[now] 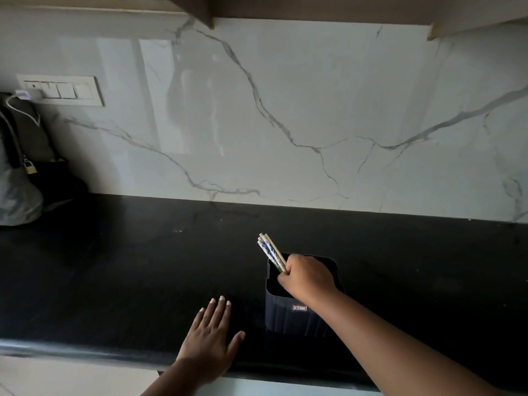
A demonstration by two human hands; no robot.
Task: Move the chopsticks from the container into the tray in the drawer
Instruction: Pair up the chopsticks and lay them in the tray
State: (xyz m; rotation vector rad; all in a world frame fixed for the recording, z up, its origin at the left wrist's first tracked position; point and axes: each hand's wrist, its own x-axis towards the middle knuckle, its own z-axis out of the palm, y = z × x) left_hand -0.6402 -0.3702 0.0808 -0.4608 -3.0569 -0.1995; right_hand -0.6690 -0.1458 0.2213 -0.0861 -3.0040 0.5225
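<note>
While your right hand (307, 277) grips the chopsticks (271, 251) in a bundle at the container (297, 312) mouth, ready to lift, your left hand (210, 342) lies spread flat on the counter (114, 267) just left of the container, likely bracing you.

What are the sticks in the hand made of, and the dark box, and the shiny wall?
The chopsticks look like pale wood or bamboo, with blue-and-white patterned tops, possibly painted or wrapped. The container looks like dark matte plastic: ribbed sides, rounded corners, a small label. The wall looks like polished marble or marble-look tile: white with grey veins and glossy reflections. The right hand grips the chopsticks.
</note>
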